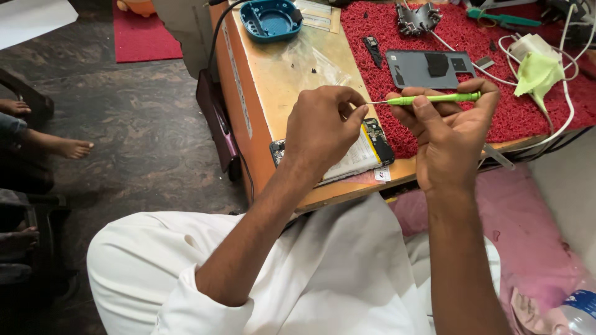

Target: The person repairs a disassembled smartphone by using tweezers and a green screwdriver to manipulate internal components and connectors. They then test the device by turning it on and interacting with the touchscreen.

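His right hand point(450, 133) grips a green screwdriver point(434, 98) above the bench point(279, 80); left hand point(323, 127) fingers pinch closed at its tip. The blue tray point(271, 18) beyond looks empty.

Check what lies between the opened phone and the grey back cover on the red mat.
Head view: the green screwdriver, held in the right hand, crosses between the opened phone and grey back cover.

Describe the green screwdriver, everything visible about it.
The green screwdriver is slim, with a bright lime-green handle that looks plastic and a thin metal shaft. It lies almost level above the bench edge, tip pointing left. The right hand grips the handle, index finger curled over its far end. The left hand pinches at the tip; whatever it holds there is too small to make out.
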